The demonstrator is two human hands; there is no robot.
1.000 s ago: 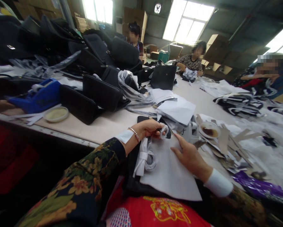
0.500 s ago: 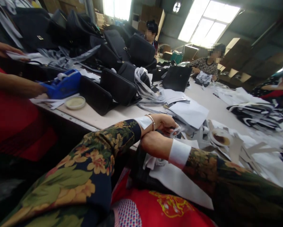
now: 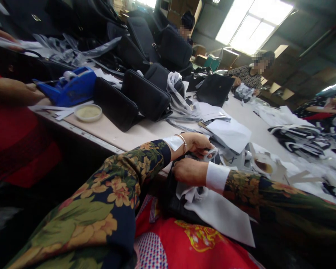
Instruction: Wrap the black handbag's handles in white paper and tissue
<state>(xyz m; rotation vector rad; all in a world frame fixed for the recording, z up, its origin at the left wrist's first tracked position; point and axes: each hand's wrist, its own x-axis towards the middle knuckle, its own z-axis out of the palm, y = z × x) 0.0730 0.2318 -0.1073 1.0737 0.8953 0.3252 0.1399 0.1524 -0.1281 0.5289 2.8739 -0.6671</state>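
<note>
At the near table [image 3: 114,132] edge, over the person's lap, both hands work close together. L = left hand [image 3: 197,144], fingers curled, pinching a small white loop [image 3: 212,153] betw. thumb and fingertips, just above the table rim. R = right hand [image 3: 189,172] crosses under the L wrist, back of hand to cam, resting on a crumpled white bundle [image 3: 196,193]; its fingers are hidden, so can't tell if it grips or only presses. The bundle lies on a white sheet [image 3: 226,220], which drapes over a black bag [image 3: 170,205] on the lap, above a red apron [image 3: 185,246]. Handling, as a judgement: the loop and bundle prob. very light, soft, floppy, no stiffness, easy to crush or let slip; a pinch at the loop's rim looks best, and the bundle wants gathering at its knotted middle, not its loose ends. Looks: the loop is thin, pale, a flat band in a ring; the bundle is white strips, wrinkled, tangled. Around: black pouches [image 3: 116,108] lined up on the table, a blue tape dispenser [image 3: 72,87] w/ a co-worker's arm [image 3: 13,93] beside it, a round dish [image 3: 88,112] of yellowish paste near the edge, a glue dish [image 3: 262,164] w/ brown stuff to the R, and paper sheets [image 3: 229,132] stacked just beyond the L hand.
</note>
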